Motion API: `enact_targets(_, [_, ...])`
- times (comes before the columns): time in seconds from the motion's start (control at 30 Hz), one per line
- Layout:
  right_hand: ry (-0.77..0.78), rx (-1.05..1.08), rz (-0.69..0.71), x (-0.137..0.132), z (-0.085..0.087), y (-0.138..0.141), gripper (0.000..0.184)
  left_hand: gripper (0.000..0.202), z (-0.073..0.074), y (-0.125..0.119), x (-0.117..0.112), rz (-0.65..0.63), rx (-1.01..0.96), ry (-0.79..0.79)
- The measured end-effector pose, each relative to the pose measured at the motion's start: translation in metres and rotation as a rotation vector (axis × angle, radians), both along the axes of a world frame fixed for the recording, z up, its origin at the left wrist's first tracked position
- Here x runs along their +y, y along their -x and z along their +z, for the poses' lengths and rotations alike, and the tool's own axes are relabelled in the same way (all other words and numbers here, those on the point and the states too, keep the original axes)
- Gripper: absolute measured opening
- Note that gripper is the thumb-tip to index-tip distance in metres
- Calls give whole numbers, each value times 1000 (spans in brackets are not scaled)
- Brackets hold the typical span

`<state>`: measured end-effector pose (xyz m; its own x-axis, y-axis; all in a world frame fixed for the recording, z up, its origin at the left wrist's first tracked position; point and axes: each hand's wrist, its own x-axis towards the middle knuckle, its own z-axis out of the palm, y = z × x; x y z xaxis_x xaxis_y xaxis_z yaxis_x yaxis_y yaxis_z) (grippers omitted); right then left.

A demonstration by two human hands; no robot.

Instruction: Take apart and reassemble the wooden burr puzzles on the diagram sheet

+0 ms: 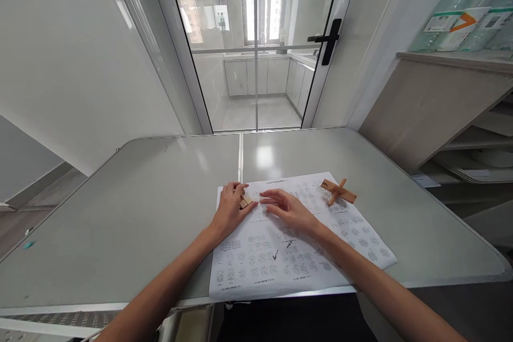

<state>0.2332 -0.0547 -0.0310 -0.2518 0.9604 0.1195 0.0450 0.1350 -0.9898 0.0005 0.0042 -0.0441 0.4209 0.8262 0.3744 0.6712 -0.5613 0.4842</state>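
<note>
My left hand (229, 209) rests on the printed white instruction sheet (296, 256), its grip curled loosely over a small pale wooden block (246, 202) that pokes out past my fingertips; I cannot tell whether the fingers truly pinch it or merely press it down onto the paper. My right hand (289, 209) lies just beside it, fingers stretched flat and open toward the same block, holding nothing, with the fingertips near or perhaps touching the piece. The sheet is spread on the grey folding surface (140, 208), covered with rows of small diagrams. Further off, at the sheet's far right corner, sits a crossed assembly of light wooden bars (339, 191), already interlocked into an X-like shape and well apart from both hands. Judging by this, some pieces seem joined while the block under my left hand lies separate from them, so the work looks partly done, not finished.
</note>
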Motion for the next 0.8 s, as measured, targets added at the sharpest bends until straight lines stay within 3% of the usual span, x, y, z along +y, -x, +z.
enact_targets(0.2, [18, -11, -13, 1, -2, 0, 29, 44, 0, 8, 11, 201, 77, -39])
enact_targets(0.33, [15, -24, -61, 1, -2, 0, 23, 45, 6, 8, 9, 233, 142, -116])
enact_targets(0.43, [22, -27, -119, 2, -2, 0, 22, 44, 13, 4, 2, 130, 134, -189])
enact_targets(0.6, [30, 14, -213, 6, -7, -2, 28, 29, 28, -5, -15, -174, 79, -224])
enact_targets(0.7, [36, 63, -266, 6, -9, -2, 38, 20, 33, -9, -24, -382, 118, -209])
enact_targets(0.8, [36, 118, -386, 5, -7, -1, 50, 22, 34, -10, -28, -484, 176, -194])
